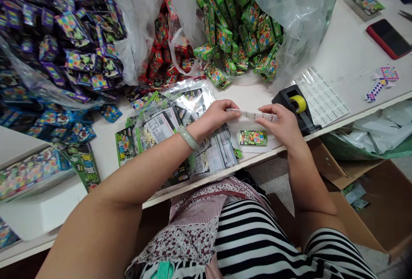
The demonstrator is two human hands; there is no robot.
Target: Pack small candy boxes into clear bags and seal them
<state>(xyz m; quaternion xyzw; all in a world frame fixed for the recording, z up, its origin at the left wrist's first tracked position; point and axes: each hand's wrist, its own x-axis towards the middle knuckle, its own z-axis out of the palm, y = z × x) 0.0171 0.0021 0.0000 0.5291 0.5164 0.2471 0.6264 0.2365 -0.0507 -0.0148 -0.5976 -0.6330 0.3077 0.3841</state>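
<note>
A narrow strip of round clear stickers point(250, 115) is stretched between my two hands above the table edge. My left hand point(222, 115), below a pale green bangle point(188, 138), pinches the strip's left end. The right end is between the thumb and fingers of my right hand point(279, 122). Just under the strip lies a small green printed box point(253, 137), flat on the table and touched by neither hand. Beneath my left forearm spreads a pile of flat printed packets in clear plastic point(161, 126).
Plastic bags spill purple boxes point(74, 30), red boxes point(157, 62) and green boxes point(238, 30) along the back. To the right stand a black tape dispenser point(298, 109), a sticker sheet point(325, 98) and a red-cased phone point(389, 38). An open carton point(383, 197) sits below the table edge.
</note>
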